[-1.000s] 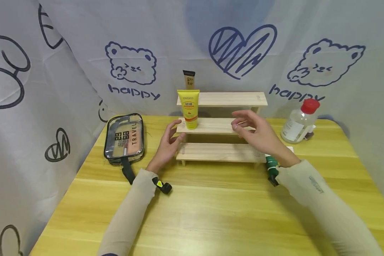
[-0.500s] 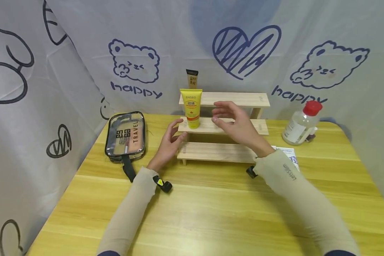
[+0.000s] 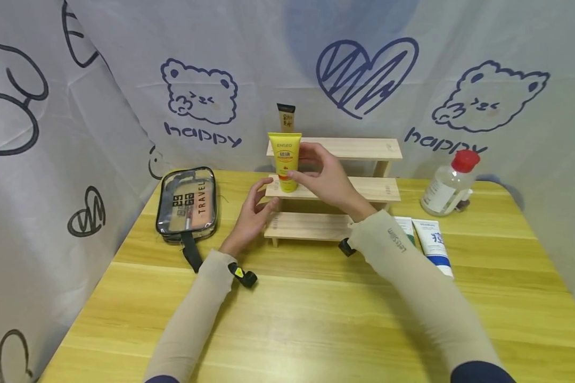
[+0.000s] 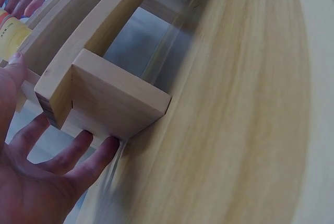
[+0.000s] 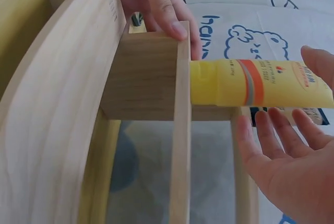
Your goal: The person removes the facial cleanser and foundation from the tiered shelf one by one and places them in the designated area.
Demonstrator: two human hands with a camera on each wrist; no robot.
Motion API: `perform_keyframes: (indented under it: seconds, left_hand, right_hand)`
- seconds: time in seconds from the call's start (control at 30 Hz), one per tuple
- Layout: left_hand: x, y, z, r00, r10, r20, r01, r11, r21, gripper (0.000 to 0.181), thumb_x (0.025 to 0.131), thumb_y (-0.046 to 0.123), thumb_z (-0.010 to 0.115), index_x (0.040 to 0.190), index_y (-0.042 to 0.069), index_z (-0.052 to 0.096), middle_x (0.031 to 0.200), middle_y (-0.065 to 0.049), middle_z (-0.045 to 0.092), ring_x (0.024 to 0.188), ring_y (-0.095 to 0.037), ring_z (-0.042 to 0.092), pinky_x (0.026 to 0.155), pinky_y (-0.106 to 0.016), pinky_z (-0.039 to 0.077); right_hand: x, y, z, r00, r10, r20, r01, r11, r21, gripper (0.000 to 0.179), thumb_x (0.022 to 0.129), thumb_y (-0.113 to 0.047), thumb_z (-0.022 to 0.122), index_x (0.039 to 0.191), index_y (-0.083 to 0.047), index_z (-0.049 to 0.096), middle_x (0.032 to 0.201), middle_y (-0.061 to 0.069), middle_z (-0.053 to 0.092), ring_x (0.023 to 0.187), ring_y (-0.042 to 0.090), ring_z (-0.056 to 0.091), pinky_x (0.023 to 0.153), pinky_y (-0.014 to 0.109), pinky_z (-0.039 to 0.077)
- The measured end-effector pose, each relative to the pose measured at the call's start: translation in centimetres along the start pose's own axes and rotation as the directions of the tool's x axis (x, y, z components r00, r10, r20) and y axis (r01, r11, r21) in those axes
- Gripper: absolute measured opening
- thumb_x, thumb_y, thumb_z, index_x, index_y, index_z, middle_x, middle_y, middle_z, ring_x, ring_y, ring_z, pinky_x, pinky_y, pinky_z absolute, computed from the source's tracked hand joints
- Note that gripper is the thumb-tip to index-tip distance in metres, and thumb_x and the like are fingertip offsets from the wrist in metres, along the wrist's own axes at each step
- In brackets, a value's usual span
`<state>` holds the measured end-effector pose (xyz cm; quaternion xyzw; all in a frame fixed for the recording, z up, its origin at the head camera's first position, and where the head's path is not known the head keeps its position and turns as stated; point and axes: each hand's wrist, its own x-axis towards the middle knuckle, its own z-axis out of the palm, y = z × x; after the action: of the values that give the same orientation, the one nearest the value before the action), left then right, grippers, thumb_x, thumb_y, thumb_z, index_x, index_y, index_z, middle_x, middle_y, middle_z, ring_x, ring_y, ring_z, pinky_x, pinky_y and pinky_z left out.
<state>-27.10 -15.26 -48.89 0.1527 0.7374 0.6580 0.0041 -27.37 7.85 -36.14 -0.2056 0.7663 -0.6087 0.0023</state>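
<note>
On the middle tier of the wooden shelf (image 3: 333,226), at its left end, a yellow squeeze tube (image 3: 284,162) stands upright, cap down. My right hand (image 3: 328,181) is around it: in the head view the thumb overlaps its front and the fingers reach behind. The right wrist view shows the right fingers (image 5: 282,135) spread and a gap between them and the tube. My left hand (image 3: 250,221) holds the shelf's left end, thumb at the middle board's edge and fingertips against the side panel (image 4: 112,96). A beige black-ended tube (image 3: 286,118) shows behind the yellow one.
A clear travel pouch (image 3: 187,205) with a black strap lies left on the wooden table (image 3: 287,319). To the right stands a clear bottle with a red cap (image 3: 450,183). A white and blue tube (image 3: 433,244) lies near my right sleeve, which partly hides a green and white tube (image 3: 405,227).
My right hand has moved left along the shelf to the yellow tube, uncovering the white and blue tube on the table. The left hand has stayed at the shelf's end.
</note>
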Motion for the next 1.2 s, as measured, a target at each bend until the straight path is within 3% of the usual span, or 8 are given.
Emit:
perform_keyframes:
  seconds: [0.3,0.67,1.03,1.2]
  left_hand:
    - [0.0,0.1,0.0,1.0,0.01,-0.001,-0.01,1.0,0.009,0.055,0.114,0.017,0.06,0.165,0.021,0.039,0.162,-0.022,0.054,0.139,-0.052,0.061,0.11,-0.048,0.056]
    - [0.0,0.0,0.0,1.0,0.027,-0.002,-0.027,1.0,0.001,0.056,0.114,0.014,0.06,0.165,0.02,0.039,0.161,-0.021,0.054,0.14,-0.053,0.061,0.105,-0.036,0.056]
    - [0.1,-0.1,0.2,0.999,0.051,-0.005,-0.051,0.998,0.021,0.056,0.114,0.012,0.06,0.166,0.017,0.038,0.17,-0.015,0.046,0.148,-0.038,0.055,0.113,-0.045,0.054]
    - [0.0,0.0,0.1,0.999,0.046,-0.011,-0.046,0.999,0.019,0.057,0.114,0.012,0.06,0.166,0.018,0.038,0.168,-0.016,0.049,0.144,-0.038,0.059,0.109,-0.04,0.055]
  right_hand:
    - [1.2,1.0,0.9,0.997,0.068,-0.03,-0.069,0.998,-0.015,0.058,0.1,-0.019,0.083,0.152,-0.01,0.058,0.15,0.014,0.067,0.138,0.032,0.063,0.123,0.052,0.048]
    - [1.6,1.5,1.3,0.999,0.031,-0.01,-0.032,0.999,-0.033,0.05,0.106,-0.02,0.075,0.152,-0.01,0.06,0.147,0.016,0.068,0.137,0.034,0.065,0.122,0.049,0.05]
    - [1.3,1.7,1.7,0.999,-0.004,-0.043,0.002,0.999,-0.042,0.046,0.106,-0.018,0.074,0.15,-0.008,0.062,0.145,0.018,0.07,0.135,0.036,0.065,0.122,0.055,0.048]
    - [1.2,1.2,1.6,0.999,-0.018,-0.036,0.016,0.999,-0.047,0.047,0.107,-0.019,0.074,0.151,-0.008,0.061,0.146,0.017,0.069,0.136,0.035,0.065,0.122,0.052,0.049]
